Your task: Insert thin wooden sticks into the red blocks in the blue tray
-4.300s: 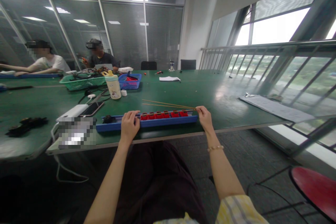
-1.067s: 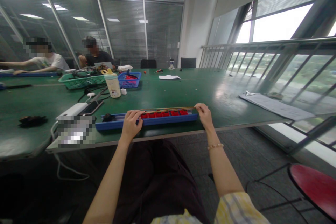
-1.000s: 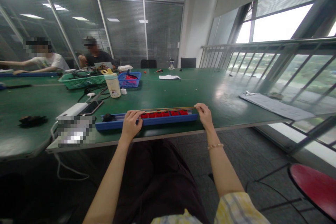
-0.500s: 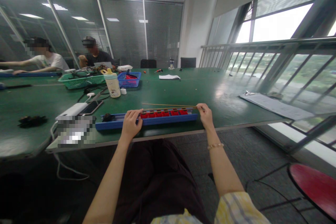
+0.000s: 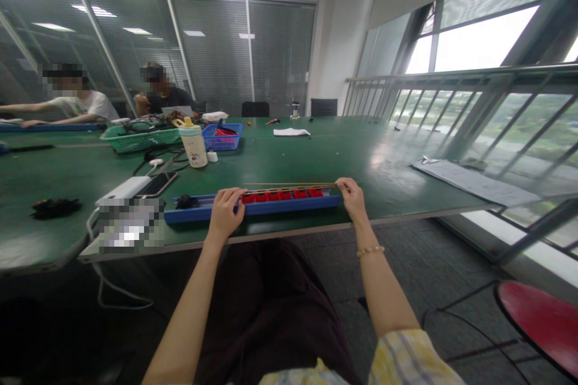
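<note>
As L point(image 5: 226, 213) grips tray point(image 5: 198, 215) (blue); R point(image 5: 353, 198), sticks point(image 5: 289, 184)

Smooth blue plastic tray point(image 5: 293, 207), thin wooden sticks point(image 5: 289, 184) (matt), glossy green tabletop point(image 5: 374, 156)

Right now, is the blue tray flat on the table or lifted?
Flat on the table: the blue tray lies level on the green tabletop, the left hand resting on it, the right hand pinching thin sticks.

Thin sticks point(image 5: 289, 184) lie along a tray point(image 5: 271, 212) on the table point(image 5: 343, 156), a bottle point(image 5: 194, 147) behind to the left.
</note>
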`<state>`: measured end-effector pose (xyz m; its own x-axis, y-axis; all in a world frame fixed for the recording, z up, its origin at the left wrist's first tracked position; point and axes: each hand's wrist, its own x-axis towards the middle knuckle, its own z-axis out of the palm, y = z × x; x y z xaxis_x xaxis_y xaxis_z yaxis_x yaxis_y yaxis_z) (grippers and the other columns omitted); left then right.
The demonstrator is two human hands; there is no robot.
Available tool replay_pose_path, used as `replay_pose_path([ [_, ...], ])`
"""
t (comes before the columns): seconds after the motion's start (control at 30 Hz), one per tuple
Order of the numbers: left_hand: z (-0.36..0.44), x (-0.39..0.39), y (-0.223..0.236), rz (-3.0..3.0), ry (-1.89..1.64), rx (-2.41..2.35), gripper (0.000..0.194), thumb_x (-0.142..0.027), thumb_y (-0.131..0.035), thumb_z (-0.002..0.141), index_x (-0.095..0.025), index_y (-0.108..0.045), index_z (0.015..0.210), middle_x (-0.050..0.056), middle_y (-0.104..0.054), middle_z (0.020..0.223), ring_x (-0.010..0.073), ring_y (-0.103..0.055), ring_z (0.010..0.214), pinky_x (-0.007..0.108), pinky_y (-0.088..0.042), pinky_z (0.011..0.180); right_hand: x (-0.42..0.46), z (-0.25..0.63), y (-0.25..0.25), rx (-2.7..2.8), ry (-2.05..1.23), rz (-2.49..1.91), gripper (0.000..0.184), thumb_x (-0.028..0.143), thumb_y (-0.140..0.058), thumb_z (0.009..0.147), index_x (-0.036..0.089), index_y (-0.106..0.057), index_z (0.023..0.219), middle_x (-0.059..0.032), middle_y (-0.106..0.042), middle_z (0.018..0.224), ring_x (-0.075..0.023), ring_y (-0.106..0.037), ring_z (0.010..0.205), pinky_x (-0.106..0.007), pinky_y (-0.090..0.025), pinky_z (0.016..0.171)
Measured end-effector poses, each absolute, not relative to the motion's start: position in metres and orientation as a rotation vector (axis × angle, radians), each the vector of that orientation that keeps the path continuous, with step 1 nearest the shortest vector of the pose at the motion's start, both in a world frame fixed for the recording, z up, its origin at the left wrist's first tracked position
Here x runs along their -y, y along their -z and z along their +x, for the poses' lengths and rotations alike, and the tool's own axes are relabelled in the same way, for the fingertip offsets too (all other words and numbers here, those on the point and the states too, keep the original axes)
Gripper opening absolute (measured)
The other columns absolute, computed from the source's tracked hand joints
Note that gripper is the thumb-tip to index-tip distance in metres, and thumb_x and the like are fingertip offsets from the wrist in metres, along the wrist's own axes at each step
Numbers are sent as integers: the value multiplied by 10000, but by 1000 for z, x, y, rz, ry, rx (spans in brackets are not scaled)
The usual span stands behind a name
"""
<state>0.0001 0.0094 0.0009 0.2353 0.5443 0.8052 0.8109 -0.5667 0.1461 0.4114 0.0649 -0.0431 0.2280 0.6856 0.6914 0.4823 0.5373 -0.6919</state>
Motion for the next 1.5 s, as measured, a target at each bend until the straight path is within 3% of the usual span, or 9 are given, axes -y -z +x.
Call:
replay_pose_path([
  [0.47,0,-10,-1,-2225,1261,1268,314,-179,-471,893,-212,-666,1138,61,-689,1094,237,-561,1048,418,-465,987,-65,412,43,1345,-208,-1074,414,607,-547,886,223,-700,859,-78,-693,994,-241,-605,980,-341,-459,774],
  [0.97,-1,-10,0,-2230,1273,1273,324,-181,-471,883,-213,-645,1155,66,-683,1108,243,-561,1070,426,-465,1000,-75,419,53,1180,-224,-1091,474,649,-530,868,200,-676,826,-33,-630,736,-177,-559,664,-317,-456,650],
  [1.23,-1,-11,0,-2261,1255,1275,329,-174,-469,875,-214,-634,1157,56,-698,1103,239,-570,1048,426,-464,998,-70,415,48,1121,-258,-1036,458,638,-550,863,194,-663,861,-55,-673,822,-161,-579,644,-287,-445,574],
  [1.5,-1,-10,-1,-2253,1251,1259,309,-176,-467,884,-205,-641,1137,55,-704,1092,235,-574,1032,426,-470,994,-68,414,46,1098,-288,-1007,450,628,-570,853,190,-668,842,-57,-674,799,-172,-577,662,-305,-450,612],
])
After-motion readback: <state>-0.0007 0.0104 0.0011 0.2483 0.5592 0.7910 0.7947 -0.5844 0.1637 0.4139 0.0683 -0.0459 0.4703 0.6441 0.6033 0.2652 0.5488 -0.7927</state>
